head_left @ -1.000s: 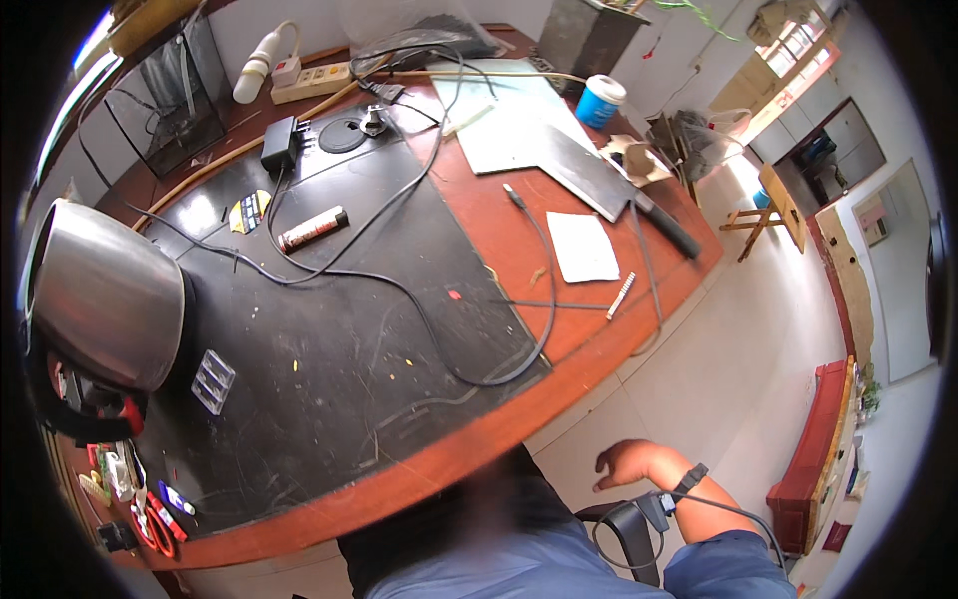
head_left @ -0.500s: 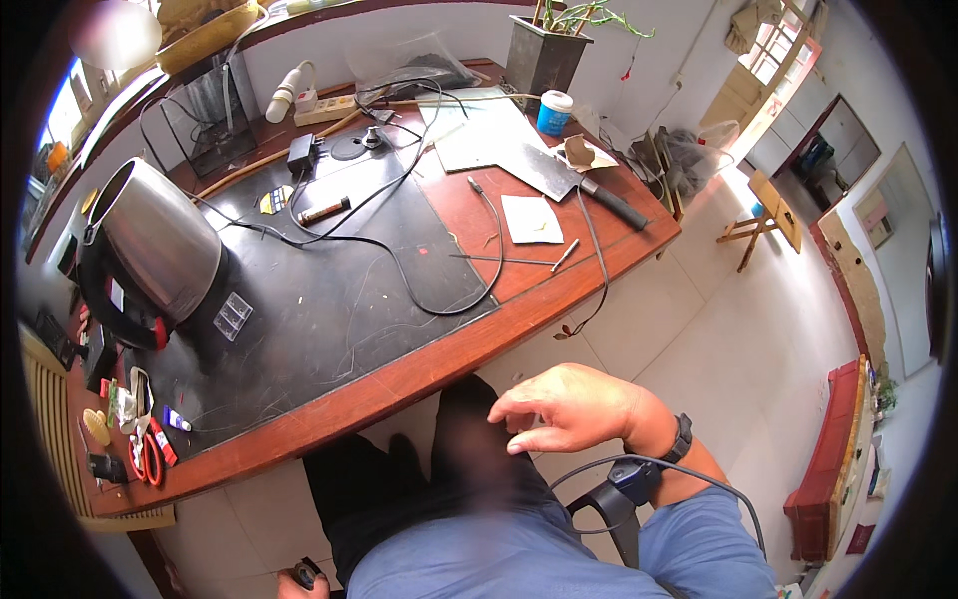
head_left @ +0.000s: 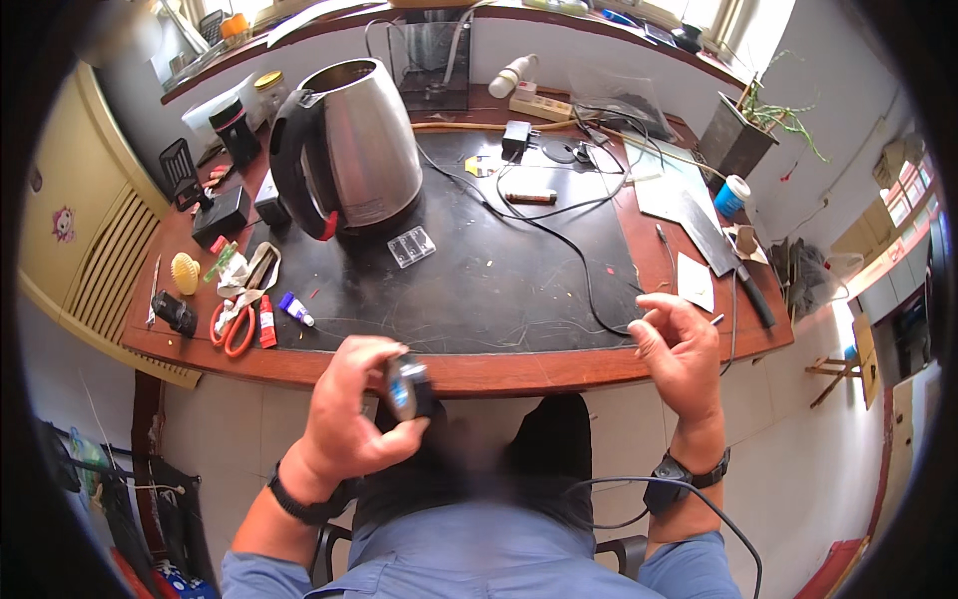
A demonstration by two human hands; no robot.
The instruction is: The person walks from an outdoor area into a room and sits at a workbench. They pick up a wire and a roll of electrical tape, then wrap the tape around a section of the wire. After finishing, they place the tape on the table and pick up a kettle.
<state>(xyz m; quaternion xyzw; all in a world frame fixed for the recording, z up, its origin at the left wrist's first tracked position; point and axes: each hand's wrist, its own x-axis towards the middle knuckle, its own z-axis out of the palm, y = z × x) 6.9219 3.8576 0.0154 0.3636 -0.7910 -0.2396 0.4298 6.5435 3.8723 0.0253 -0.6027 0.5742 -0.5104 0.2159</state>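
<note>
My left hand [head_left: 352, 411] is raised just in front of the table's near edge. Its thumb and fingers grip a small round black object [head_left: 404, 387] with a shiny silver rim and a bluish glint; blur hides its exact kind. My right hand [head_left: 683, 351] hovers over the front right edge of the table, loosely curled, thumb and forefinger apart, with nothing seen between them. Closest to it are a thin black cable [head_left: 591, 290] and a white paper square [head_left: 696, 283]. Red-handled scissors [head_left: 235, 324] and a blue-and-white tube [head_left: 296, 309] lie beyond my left hand.
A steel kettle [head_left: 371, 150] stands on the black mat [head_left: 479, 299]. A cleaver [head_left: 743, 275] lies at the right, near a blue tub [head_left: 731, 197]. Also on the table are a clear case [head_left: 410, 247], a black adapter [head_left: 516, 138] and a yellow brush [head_left: 185, 273].
My left hand has come up from the lower edge with the round object. My right hand has moved forward to the table edge. The view has swung left.
</note>
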